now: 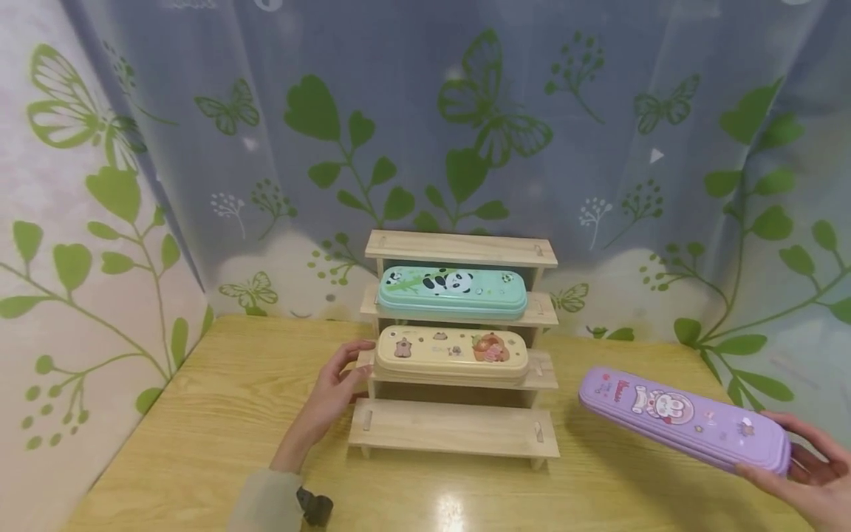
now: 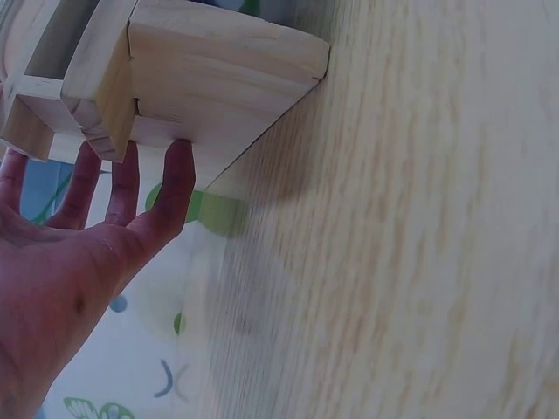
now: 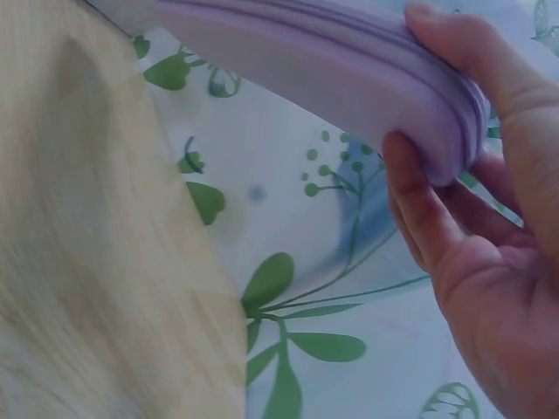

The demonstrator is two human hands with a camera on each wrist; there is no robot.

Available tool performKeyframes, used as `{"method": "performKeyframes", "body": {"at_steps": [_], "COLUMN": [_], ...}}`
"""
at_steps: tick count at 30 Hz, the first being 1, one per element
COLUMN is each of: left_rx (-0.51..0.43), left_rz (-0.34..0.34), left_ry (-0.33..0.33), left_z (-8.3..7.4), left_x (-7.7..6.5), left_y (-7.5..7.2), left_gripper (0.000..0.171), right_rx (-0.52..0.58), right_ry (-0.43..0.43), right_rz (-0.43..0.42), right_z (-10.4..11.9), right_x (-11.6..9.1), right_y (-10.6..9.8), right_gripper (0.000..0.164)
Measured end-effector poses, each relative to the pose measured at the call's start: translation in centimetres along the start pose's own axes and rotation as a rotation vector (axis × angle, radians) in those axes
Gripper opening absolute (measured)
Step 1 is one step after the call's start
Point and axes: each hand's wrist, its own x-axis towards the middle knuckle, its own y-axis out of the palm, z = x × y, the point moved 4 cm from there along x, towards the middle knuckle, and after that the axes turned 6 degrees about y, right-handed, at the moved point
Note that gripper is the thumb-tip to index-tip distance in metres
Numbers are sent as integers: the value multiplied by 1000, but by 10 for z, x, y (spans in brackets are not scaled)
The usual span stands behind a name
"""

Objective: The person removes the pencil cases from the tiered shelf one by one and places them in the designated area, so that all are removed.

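Note:
My left hand [image 1: 332, 390] touches the left side of a stepped wooden rack [image 1: 459, 425]; its fingers are spread and extended, with fingertips against the side panel [image 2: 210, 78] in the left wrist view. On the rack, a mint panda pencil case [image 1: 459, 290] lies above a cream pencil case [image 1: 452, 353], each on its own step. My right hand [image 1: 811, 462] grips one end of a purple pencil case with a rabbit print [image 1: 685, 417], thumb on one face and fingers on the other. That case is held in the air, right of the rack, tilted down toward my hand.
Under the rack is a wood-grain table [image 1: 266, 369]. Behind it hangs a curtain [image 1: 399, 111] with green leaves and butterflies. The rack's top step [image 1: 459, 248] and lowest step bear no case. A dark strap [image 1: 315, 507] sits at my left wrist.

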Motion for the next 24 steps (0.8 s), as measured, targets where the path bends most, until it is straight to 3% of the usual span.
{"method": "performKeyframes", "body": {"at_steps": [7,10,14,19,24], "left_rx": [23,30,26,43,43], "left_rz": [-18,-18,-21,-29,-26], "left_ry": [-12,-18,-14,-11,-9], "left_z": [-1,0,-1,-1,0], "left_x": [-1,-1,-2,-2,-2], "left_y": [0,0,0,-1,0], "left_gripper": [37,37,37,36,37], "right_rx": [-72,-133,-186,-249,-355], "right_ry": [268,336,385,376,376], "right_rz": [-230,-325,-374,-378,-435], "right_z": [-10,-12,-17,-24,-29], "right_x": [6,8,11,14,15], "right_y": [6,12,23,40,52], "right_gripper": [61,59,60,59,60]}}
